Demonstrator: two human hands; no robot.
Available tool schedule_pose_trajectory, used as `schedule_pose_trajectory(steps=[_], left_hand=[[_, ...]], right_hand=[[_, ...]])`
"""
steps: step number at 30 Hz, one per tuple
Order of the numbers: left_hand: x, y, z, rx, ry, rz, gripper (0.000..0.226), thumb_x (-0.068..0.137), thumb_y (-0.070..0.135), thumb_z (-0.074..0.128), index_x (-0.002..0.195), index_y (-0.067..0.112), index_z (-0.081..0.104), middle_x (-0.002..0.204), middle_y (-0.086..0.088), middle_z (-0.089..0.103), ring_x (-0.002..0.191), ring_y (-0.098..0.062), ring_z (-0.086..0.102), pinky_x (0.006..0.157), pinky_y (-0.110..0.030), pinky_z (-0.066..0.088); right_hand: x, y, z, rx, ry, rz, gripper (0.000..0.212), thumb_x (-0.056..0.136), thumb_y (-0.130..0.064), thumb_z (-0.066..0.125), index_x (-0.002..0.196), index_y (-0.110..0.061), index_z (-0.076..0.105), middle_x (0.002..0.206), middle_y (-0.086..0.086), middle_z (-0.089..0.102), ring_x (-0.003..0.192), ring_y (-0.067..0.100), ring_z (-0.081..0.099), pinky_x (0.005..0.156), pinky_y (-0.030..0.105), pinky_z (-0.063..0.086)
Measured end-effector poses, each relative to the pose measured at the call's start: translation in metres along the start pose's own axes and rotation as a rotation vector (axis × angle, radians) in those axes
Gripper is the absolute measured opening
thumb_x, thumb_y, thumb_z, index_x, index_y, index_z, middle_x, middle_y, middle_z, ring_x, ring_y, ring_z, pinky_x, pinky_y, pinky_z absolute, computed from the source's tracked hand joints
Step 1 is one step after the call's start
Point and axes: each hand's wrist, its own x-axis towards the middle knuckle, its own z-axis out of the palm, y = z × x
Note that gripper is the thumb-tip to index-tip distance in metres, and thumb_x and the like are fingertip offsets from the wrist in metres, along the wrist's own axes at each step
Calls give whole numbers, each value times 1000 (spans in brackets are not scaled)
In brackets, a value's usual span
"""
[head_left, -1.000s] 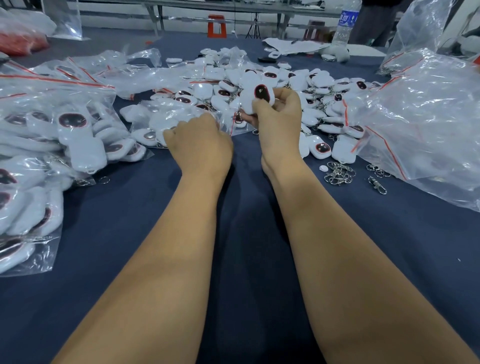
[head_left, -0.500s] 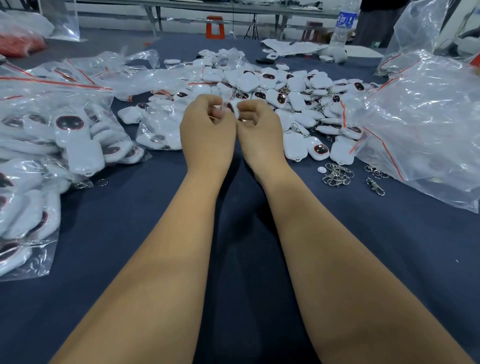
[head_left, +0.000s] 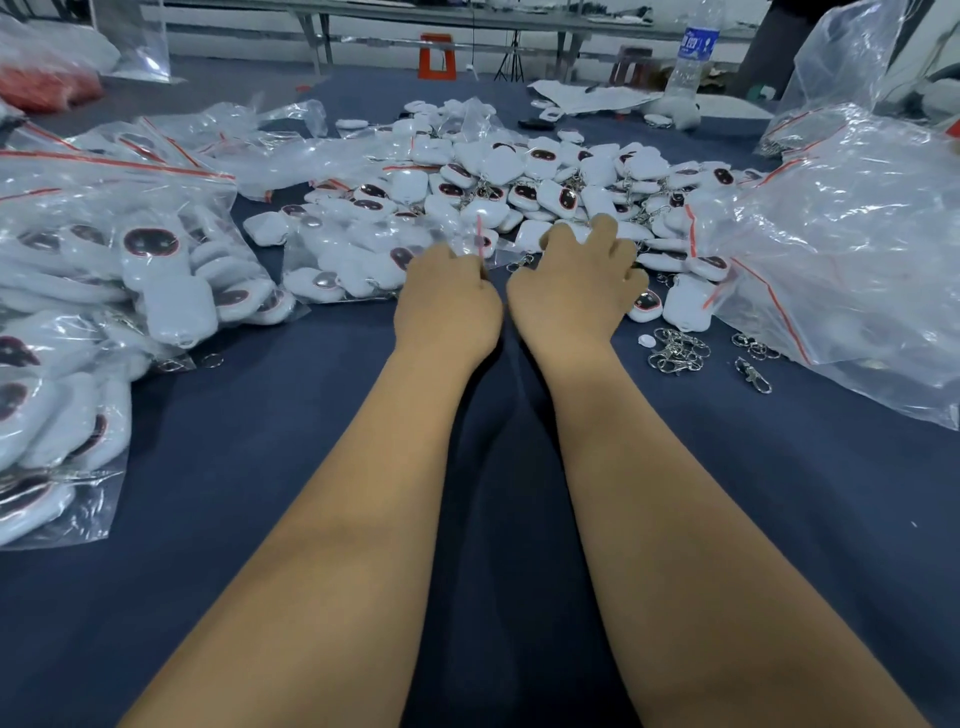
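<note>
A heap of white keychain tags with dark oval faces (head_left: 524, 187) lies on the blue cloth beyond my hands. My left hand (head_left: 447, 306) pinches the red-striped mouth of a small clear zip bag (head_left: 358, 260) that lies to its left with several white tags inside. My right hand (head_left: 571, 283) is just to the right of the left one. Its fingers are spread and bent over the near edge of the heap, touching the tags. I see nothing gripped in it, though its palm is hidden.
Filled clear bags of tags (head_left: 130, 270) crowd the left side. A big crumpled clear bag (head_left: 857, 234) lies on the right, with loose metal clasps (head_left: 675, 351) in front of it. A water bottle (head_left: 693, 57) stands at the back. The blue cloth (head_left: 260, 467) stretches towards me.
My right hand held a white tag, brought it to the bag mouth beside my left hand, and has now moved right onto the heap without it. The left hand shifted right, holding the bag.
</note>
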Motion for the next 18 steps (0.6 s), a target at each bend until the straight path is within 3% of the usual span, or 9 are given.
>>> schedule_pose_trajectory(steps=[6, 9, 12, 14, 16, 18], left_hand=[[2, -5, -7, -1, 106, -190, 36, 95, 15, 40, 118, 2, 64, 133, -18, 43, 125, -33, 37, 101, -37, 32], [4, -8, -11, -40, 226, -176, 32, 95, 13, 40, 110, 2, 66, 126, -17, 49, 120, -34, 42, 90, -33, 34], [3, -5, -12, -220, 308, -93, 29, 97, 16, 45, 116, 14, 66, 128, -6, 50, 119, -20, 44, 86, -19, 29], [2, 1, -9, -424, 246, -52, 24, 94, 13, 47, 108, 19, 66, 116, -1, 59, 102, -16, 55, 79, -22, 38], [-1, 7, -9, -658, 63, -104, 24, 91, 7, 47, 98, 20, 66, 97, -2, 66, 81, -22, 61, 75, -31, 50], [-2, 8, -8, -682, -109, -92, 23, 90, 4, 51, 100, 15, 69, 93, -5, 69, 75, -22, 62, 79, -38, 53]], right_hand=[[2, 8, -3, 39, -42, -35, 36, 85, -7, 52, 121, -11, 56, 131, 12, 47, 120, 33, 43, 98, 38, 33], [2, 8, -4, 184, 17, -65, 35, 86, -1, 47, 118, -9, 59, 119, 10, 60, 113, 31, 51, 90, 37, 41], [3, 6, -4, 431, 51, 3, 31, 90, -3, 46, 114, -12, 63, 109, 5, 66, 104, 24, 57, 82, 33, 44], [5, 5, -3, 594, 70, 48, 20, 91, -12, 56, 109, -14, 64, 106, 1, 65, 99, 15, 57, 77, 24, 40], [7, 3, -3, 701, 118, 53, 16, 87, -18, 67, 103, -16, 66, 108, 0, 63, 97, 11, 55, 79, 19, 37], [8, 2, -4, 794, 152, 76, 16, 81, -21, 75, 94, -20, 66, 109, 0, 63, 94, 9, 53, 82, 17, 38]])
